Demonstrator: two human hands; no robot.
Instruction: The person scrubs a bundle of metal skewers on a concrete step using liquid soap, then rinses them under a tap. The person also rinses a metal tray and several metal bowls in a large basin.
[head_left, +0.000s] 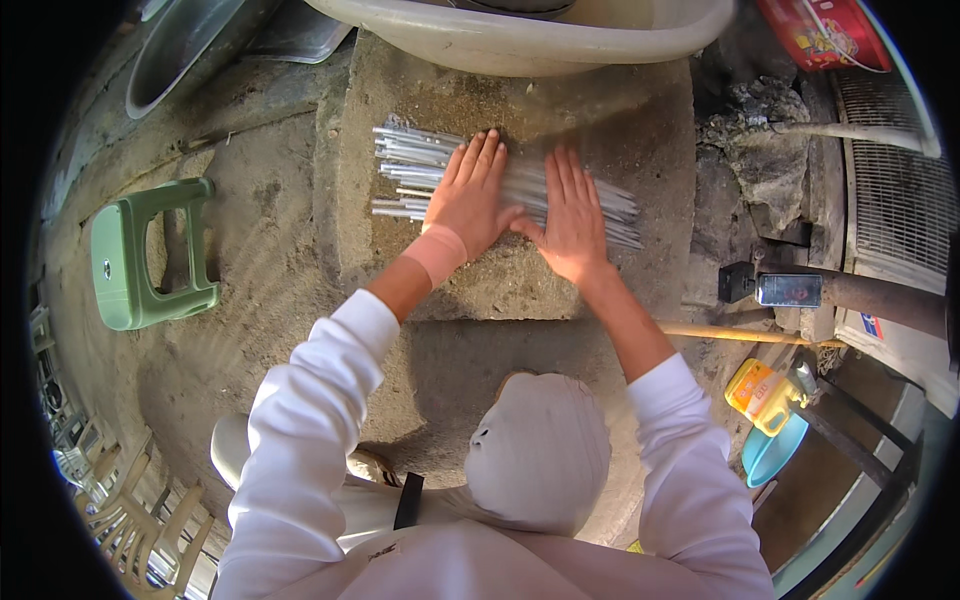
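A spread bundle of thin, silvery metal rods (420, 161) lies across a rough concrete slab (510, 292). My left hand (469, 191) rests flat on the middle of the rods, fingers extended, with a pinkish band (437, 255) round its wrist. Beside it my right hand (570, 214) lies flat over the right part of the rods, slightly blurred. The two thumbs meet or nearly meet. Neither hand is closed round a rod. Under the palms the rods are hidden, and their right ends look blurred.
A large pale basin (540, 56) stands at the slab's far edge. A green plastic stool (150, 255) lies on its side at left, near metal trays (180, 52). At right are a phone (789, 290) on a holder, a wooden pole (739, 332), a yellow jug (761, 397) and a blue basin (776, 450).
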